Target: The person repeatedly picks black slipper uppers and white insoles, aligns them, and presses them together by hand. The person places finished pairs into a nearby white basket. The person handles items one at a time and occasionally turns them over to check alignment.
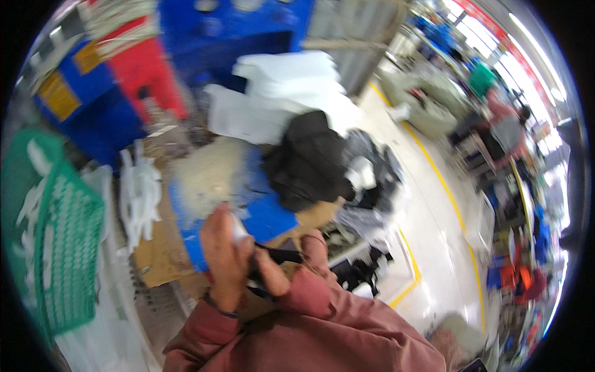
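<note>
So the left hand is just below the middle of the frame, fingers pointing up, with a small white piece that looks pinched between thumb and fingers. Right hand is just beside it, next to a black strip; it's too blurry to tell if it's closed on that or just touching. Having both hands that close in over the lap looks like a way to steady small stuff, imo.

Right above them is a blue board with a worn pale patch, probably there as a work surface. Black cloth is heaped on its right side and white sheets are stacked past that, upper middle, I'd guess to stay within reach. White strips lie on cardboard at left, kinda fanned out, maybe so they're easy to grab singly. Green basket at far left has more white bits, and a clear plastic bag right of centre has black and white ones.
</note>
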Demonstrator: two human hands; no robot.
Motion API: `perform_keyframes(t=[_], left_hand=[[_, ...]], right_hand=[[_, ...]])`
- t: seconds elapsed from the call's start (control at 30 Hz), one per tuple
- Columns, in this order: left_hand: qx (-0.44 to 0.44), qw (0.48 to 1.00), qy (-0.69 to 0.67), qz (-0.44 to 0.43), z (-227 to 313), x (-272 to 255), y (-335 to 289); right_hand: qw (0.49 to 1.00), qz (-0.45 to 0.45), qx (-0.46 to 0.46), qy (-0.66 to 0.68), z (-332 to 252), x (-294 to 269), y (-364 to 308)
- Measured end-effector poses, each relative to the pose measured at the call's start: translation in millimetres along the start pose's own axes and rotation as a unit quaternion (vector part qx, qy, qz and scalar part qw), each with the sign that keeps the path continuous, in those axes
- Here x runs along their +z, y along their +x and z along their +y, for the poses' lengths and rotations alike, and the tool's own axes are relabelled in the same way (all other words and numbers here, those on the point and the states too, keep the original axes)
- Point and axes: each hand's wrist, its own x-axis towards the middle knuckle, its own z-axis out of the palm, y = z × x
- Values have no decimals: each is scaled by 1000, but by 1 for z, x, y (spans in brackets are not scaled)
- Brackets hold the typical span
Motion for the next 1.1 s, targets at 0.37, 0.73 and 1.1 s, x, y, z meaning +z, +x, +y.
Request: perform_keyframes(t=[0.37,0.73,1.1], left_hand=[[61,988,-38,-136,77,12,-5],[56,824,-357,-436,141,68,-68],[-120,802,-332,-482,116,95,-49]], right_hand=[[982,57,-81,159,-37,-19,-7],[901,247,-296,199,-117,-124,-80],[772,522,-235,277,-53,-351,-285]])
